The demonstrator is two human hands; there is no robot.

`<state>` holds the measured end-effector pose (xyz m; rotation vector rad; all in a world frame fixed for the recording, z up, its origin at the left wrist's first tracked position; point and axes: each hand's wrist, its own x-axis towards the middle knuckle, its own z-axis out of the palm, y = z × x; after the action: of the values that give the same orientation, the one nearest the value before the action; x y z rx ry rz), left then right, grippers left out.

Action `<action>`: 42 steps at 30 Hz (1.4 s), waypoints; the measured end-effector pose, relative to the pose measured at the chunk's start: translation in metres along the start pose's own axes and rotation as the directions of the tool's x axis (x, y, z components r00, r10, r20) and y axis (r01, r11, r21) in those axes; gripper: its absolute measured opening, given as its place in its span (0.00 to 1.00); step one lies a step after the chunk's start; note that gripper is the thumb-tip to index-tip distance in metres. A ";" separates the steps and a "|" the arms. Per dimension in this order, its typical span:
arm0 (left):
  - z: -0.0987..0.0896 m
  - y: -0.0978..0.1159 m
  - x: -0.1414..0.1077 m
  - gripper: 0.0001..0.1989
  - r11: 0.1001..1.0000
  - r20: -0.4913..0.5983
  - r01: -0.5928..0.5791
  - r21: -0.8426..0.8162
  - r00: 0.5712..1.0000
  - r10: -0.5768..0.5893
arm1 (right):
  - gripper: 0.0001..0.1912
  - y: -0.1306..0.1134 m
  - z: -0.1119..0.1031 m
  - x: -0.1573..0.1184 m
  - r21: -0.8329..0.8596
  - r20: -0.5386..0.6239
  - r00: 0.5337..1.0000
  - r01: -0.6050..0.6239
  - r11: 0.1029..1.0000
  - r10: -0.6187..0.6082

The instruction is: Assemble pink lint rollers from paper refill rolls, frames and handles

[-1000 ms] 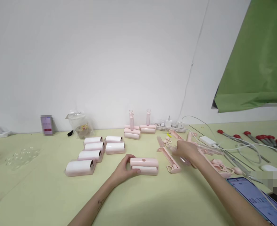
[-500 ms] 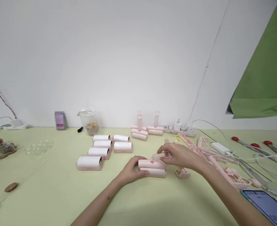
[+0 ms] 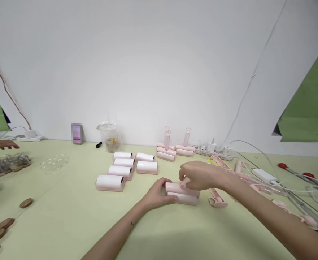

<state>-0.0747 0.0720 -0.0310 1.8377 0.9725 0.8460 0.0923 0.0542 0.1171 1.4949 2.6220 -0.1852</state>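
A pink lint roller (image 3: pixel 186 199) with a white roll lies on the table in front of me. My left hand (image 3: pixel 159 195) is wrapped round its left end, thumb along the front. My right hand (image 3: pixel 199 175) is closed over the roller's top, pinching a clear pinkish handle (image 3: pixel 184 182) whose lower end meets the pink cover; most of the handle is hidden by the fingers. To the right lies a pink part with a heart-shaped loop (image 3: pixel 217 200). Behind stand lint rollers with upright handles (image 3: pixel 167 141).
Several white rolls in pink cases (image 3: pixel 110 182) lie left of my hands. Pink parts, cables and a white adapter (image 3: pixel 264 176) spread to the right, beside red-tipped rods (image 3: pixel 282 165). A co-worker's hand (image 3: pixel 4 144) is over glass items (image 3: pixel 7 163) at far left, near wooden discs (image 3: pixel 26 203).
My right hand has turned the clear handle from a slanted hold to steeper, with its end down on the roller's top. My view has swung slightly left; the left hand keeps its grip.
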 end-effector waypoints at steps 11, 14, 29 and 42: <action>-0.002 0.002 0.000 0.25 0.999 -0.001 0.037 0.013 0.999 -0.037 | 0.10 0.009 -0.009 0.031 0.200 0.223 0.973 -0.106 0.974 0.060; -0.002 0.002 0.001 0.25 1.000 -0.006 0.021 0.023 1.000 -0.021 | 0.16 0.005 -0.007 0.027 0.258 0.239 0.967 -0.148 0.955 0.085; -0.011 0.018 0.013 0.45 0.994 -0.209 -0.072 -0.081 0.976 0.053 | 0.14 0.138 0.065 0.020 0.280 -0.139 0.869 -0.426 0.860 0.476; 0.044 0.074 0.065 0.23 0.846 -0.078 -0.052 -0.530 0.997 0.012 | 0.15 0.146 0.066 0.016 0.724 -0.438 0.699 -0.098 0.683 0.565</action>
<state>0.0128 0.0883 0.0294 1.3509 0.6582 1.0836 0.2123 0.1307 0.0424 2.7264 2.7763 -0.7622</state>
